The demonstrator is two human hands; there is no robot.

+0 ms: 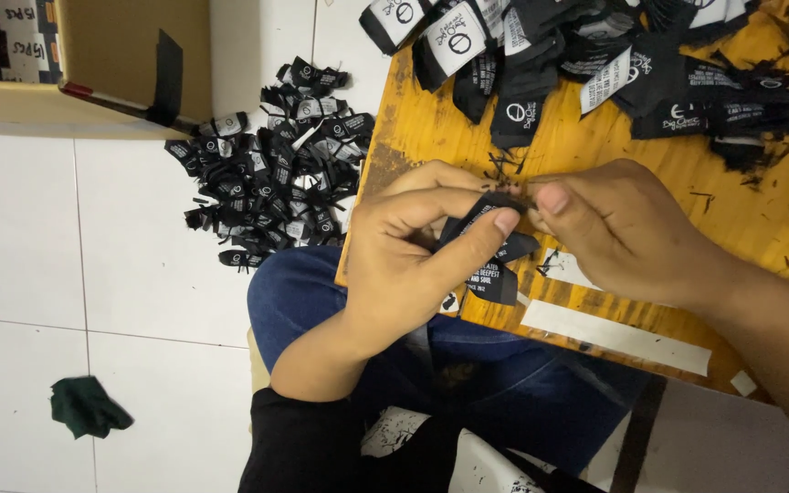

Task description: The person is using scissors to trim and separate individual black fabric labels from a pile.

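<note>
Two hands working over one wooden board [431, 128]. Left hand [413, 246] is pinching a small bundle of black woven labels [495, 260] between thumb and forefinger, at the board's near edge. Right hand [623, 228] is closing its fingertips on the bundle's top. Two label heaps, too many to count: one on the floor [271, 164] at left, one on the board's far side [595, 64]. One cardboard box [111, 55], far left; contents not visible. One green cloth [89, 406] is lying near left.
</note>
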